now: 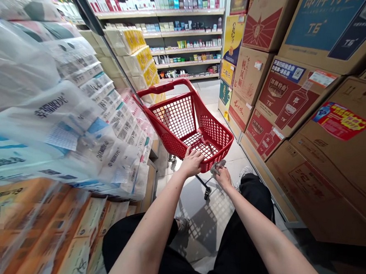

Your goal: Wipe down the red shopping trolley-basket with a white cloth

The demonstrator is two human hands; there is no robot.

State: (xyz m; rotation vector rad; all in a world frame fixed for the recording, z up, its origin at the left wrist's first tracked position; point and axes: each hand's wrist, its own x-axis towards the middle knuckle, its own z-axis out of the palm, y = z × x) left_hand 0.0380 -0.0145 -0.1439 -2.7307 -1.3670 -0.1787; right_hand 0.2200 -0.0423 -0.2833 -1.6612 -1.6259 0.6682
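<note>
A red plastic shopping cart stands in front of me, its basket showing a grid of holes. My left hand rests on the basket's near rim, with the fingers curled over the edge. At the near right corner, my right hand is closed around a crumpled grey cloth, which touches the outside of the basket. A black caster shows below that corner. The cart's handle is on the far left side.
Wrapped packs of tissue paper are piled high on my left. Stacked cardboard cartons line the right side. Shelves with small boxes and bottles stand at the back. A dark pole slants down to the cart. Pale floor tiles lie between my legs.
</note>
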